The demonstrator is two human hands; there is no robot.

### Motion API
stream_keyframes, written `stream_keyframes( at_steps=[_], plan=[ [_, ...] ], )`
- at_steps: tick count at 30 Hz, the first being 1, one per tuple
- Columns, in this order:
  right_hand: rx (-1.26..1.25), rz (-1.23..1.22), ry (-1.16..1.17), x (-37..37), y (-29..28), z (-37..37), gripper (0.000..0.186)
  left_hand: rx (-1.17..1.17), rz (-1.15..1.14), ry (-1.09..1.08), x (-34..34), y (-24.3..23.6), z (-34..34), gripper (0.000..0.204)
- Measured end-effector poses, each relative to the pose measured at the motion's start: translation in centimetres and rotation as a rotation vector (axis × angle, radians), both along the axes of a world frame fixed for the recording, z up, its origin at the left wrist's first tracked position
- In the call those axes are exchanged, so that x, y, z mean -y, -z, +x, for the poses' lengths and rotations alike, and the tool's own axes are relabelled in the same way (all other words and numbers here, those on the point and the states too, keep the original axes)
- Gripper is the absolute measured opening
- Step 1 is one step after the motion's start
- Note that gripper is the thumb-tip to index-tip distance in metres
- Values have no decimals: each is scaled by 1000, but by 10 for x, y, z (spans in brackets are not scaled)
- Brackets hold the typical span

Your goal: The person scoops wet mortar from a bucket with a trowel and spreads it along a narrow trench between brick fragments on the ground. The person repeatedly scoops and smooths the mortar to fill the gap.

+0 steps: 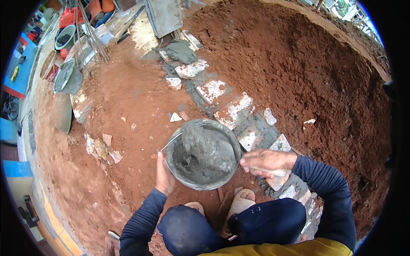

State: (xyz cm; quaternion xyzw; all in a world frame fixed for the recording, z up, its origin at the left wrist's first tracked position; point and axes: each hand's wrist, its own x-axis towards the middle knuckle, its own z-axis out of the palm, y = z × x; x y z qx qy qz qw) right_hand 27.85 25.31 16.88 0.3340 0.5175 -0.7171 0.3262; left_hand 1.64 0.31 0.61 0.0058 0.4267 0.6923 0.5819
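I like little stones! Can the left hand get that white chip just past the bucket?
Probably yes: nothing blocks the white chip from the left, though the left hand would likely have to let go of the bucket first.

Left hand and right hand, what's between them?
In the head view, a round bowl of grey mortar lies between the left hand and the right hand.

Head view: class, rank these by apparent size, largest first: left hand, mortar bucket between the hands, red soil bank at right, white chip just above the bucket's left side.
1. Red soil bank
2. Mortar bucket
3. Left hand
4. White chip
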Motion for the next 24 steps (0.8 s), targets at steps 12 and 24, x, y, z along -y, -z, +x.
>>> stream_keyframes(
  at_steps=[12, 24],
  plan=[
    [-83, 789, 241, -147, 79, -164, 34, -1444, -1035, 314, -68, 100, -153, 120],
    [-10, 1334, 80, -172, 140, -211, 48, -1434, -1048, 450, -71, 92, -152, 141]
  ],
)
